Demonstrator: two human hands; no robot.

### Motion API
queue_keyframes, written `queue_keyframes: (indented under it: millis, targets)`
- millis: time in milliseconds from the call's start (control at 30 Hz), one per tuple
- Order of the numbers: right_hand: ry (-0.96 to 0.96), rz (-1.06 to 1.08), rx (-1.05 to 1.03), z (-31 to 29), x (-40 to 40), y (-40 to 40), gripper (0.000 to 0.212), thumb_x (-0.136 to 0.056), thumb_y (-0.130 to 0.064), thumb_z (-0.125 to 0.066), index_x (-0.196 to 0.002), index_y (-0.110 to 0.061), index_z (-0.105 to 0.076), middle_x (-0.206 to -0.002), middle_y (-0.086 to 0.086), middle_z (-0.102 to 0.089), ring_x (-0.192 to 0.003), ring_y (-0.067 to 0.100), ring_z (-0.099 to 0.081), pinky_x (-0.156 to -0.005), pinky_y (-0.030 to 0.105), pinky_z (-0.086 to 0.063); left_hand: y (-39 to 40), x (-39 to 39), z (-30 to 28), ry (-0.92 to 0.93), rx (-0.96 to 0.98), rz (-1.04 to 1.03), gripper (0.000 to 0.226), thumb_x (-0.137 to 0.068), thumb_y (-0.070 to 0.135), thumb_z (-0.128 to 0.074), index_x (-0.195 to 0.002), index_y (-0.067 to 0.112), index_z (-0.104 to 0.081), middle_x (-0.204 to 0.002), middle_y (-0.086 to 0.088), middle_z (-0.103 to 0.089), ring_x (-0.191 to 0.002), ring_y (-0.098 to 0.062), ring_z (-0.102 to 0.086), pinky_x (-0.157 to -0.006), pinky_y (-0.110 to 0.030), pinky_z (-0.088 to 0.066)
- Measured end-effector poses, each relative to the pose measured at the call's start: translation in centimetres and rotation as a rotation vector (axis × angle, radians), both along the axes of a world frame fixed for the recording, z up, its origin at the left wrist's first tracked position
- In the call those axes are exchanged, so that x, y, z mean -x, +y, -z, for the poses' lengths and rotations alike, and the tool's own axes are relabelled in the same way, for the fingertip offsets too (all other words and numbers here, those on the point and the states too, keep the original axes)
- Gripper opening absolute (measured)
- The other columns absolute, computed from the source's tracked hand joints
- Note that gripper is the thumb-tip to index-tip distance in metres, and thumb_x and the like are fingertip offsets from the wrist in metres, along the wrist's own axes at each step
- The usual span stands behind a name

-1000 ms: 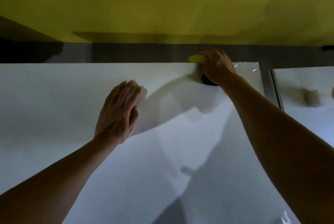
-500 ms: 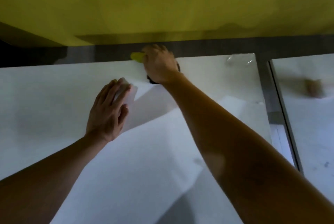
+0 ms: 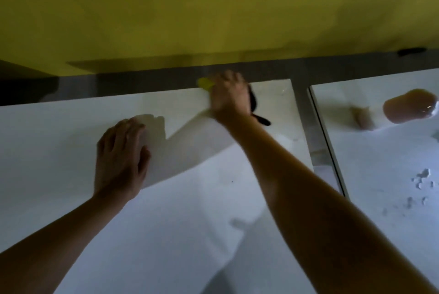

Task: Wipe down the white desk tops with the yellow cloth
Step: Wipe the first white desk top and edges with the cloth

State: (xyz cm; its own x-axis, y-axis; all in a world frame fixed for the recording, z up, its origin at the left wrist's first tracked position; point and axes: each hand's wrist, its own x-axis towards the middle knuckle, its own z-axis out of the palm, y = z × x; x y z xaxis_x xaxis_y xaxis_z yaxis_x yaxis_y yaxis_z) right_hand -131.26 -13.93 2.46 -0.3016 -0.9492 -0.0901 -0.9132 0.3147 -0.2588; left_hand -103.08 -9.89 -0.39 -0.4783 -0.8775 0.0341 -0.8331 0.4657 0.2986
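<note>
Two hands were on the white desk: the left hand lay flat with fingers together, pressing down near the middle, while the right hand reached to the far edge, curled over the yellow cloth, of which only a bit showed left of the fingers. On the second desk to the right sat a brownish puddle and some small drops.

no text, label, brand, number or sign can be read anywhere in this view.
</note>
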Motion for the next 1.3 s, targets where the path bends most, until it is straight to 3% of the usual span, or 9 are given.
queue_keyframes:
  millis: [167,267,400,533,633,733,900,1100,1300]
  targets:
    - [-0.150,-0.300,0.060,-0.2,-3.6,-1.1,0.039,-0.103,-0.030,-0.045,-0.140,-0.021,-0.054,-0.135,0.005,-0.056,-0.126,0.028,-0.046,-0.101,0.039,-0.037,4.0,7.2,0.4,0.084,-0.016,0.210,0.055,-0.103,0.031,-0.038,-0.151,0.005,-0.048,-0.158,-0.019,-0.045,-0.148,-0.037,-0.041,-0.119,-0.055,-0.038]
    - [-0.065,-0.181,-0.023,-0.3,0.5,-0.9,0.040,-0.104,-0.028,-0.041,-0.142,-0.020,-0.049,-0.144,0.006,-0.050,-0.131,0.028,-0.043,-0.104,0.041,-0.037,6.0,11.3,0.6,0.096,-0.039,0.278,0.057,-0.103,0.029,-0.040,-0.156,0.007,-0.043,-0.164,-0.018,-0.038,-0.153,-0.035,-0.034,-0.124,-0.055,-0.032]
    - [0.111,0.099,-0.187,-0.8,9.9,1.2,0.052,-0.097,-0.021,-0.055,-0.147,-0.015,-0.042,-0.153,0.013,-0.040,-0.142,0.034,-0.034,-0.117,0.049,-0.032,6.8,12.5,1.5,0.080,-0.014,0.254,0.061,-0.103,0.029,-0.041,-0.161,0.010,-0.036,-0.169,-0.016,-0.028,-0.158,-0.034,-0.022,-0.127,-0.055,-0.023]
    - [-0.058,0.288,-0.047,-0.3,15.2,3.6,0.038,-0.103,-0.019,-0.039,-0.139,-0.013,-0.049,-0.138,0.018,-0.049,-0.125,0.038,-0.045,-0.103,0.047,-0.039,6.7,12.4,1.6,0.076,0.018,0.264,0.063,-0.102,0.031,-0.042,-0.162,0.011,-0.034,-0.170,-0.015,-0.026,-0.159,-0.034,-0.021,-0.128,-0.055,-0.021]
    - [-0.186,0.354,0.120,0.6,14.0,5.4,0.035,-0.106,-0.024,-0.034,-0.136,-0.011,-0.049,-0.128,0.019,-0.051,-0.113,0.036,-0.047,-0.091,0.044,-0.041,6.7,12.6,1.5,0.088,0.029,0.249,0.063,-0.102,0.032,-0.045,-0.161,0.010,-0.036,-0.168,-0.016,-0.031,-0.157,-0.036,-0.025,-0.127,-0.056,-0.023]
    - [-0.200,0.383,0.204,0.9,12.5,8.1,0.039,-0.102,-0.020,-0.045,-0.140,-0.012,-0.045,-0.130,0.017,-0.049,-0.117,0.036,-0.046,-0.093,0.047,-0.045,6.7,12.6,1.4,0.091,0.043,0.250,0.063,-0.102,0.032,-0.045,-0.160,0.010,-0.037,-0.168,-0.016,-0.032,-0.156,-0.036,-0.027,-0.126,-0.057,-0.023]
    - [-0.127,0.500,0.150,1.4,10.1,14.2,0.061,-0.090,-0.012,-0.063,-0.146,-0.013,-0.039,-0.135,0.016,-0.049,-0.123,0.037,-0.046,-0.097,0.051,-0.046,6.9,12.9,1.1,0.067,0.055,0.262,0.062,-0.102,0.034,-0.036,-0.158,0.008,-0.041,-0.166,-0.020,-0.033,-0.155,-0.040,-0.028,-0.126,-0.058,-0.022]
    - [-0.126,0.524,0.204,1.6,7.6,20.0,0.049,-0.098,-0.017,-0.046,-0.146,-0.012,-0.042,-0.130,0.016,-0.051,-0.113,0.033,-0.049,-0.090,0.046,-0.048,7.0,12.9,1.1,0.082,0.044,0.264,0.062,-0.099,0.030,-0.042,-0.156,0.005,-0.043,-0.165,-0.020,-0.034,-0.154,-0.042,-0.028,-0.128,-0.055,-0.018]
    - [-0.257,0.452,0.052,-0.7,8.0,22.5,0.060,-0.097,-0.015,-0.055,-0.153,-0.022,-0.036,-0.144,0.011,-0.042,-0.130,0.033,-0.040,-0.105,0.047,-0.044,7.2,12.9,0.5,0.073,0.041,0.289,0.059,-0.098,0.026,-0.048,-0.152,0.001,-0.046,-0.160,-0.025,-0.039,-0.148,-0.047,-0.035,-0.126,-0.058,-0.020]
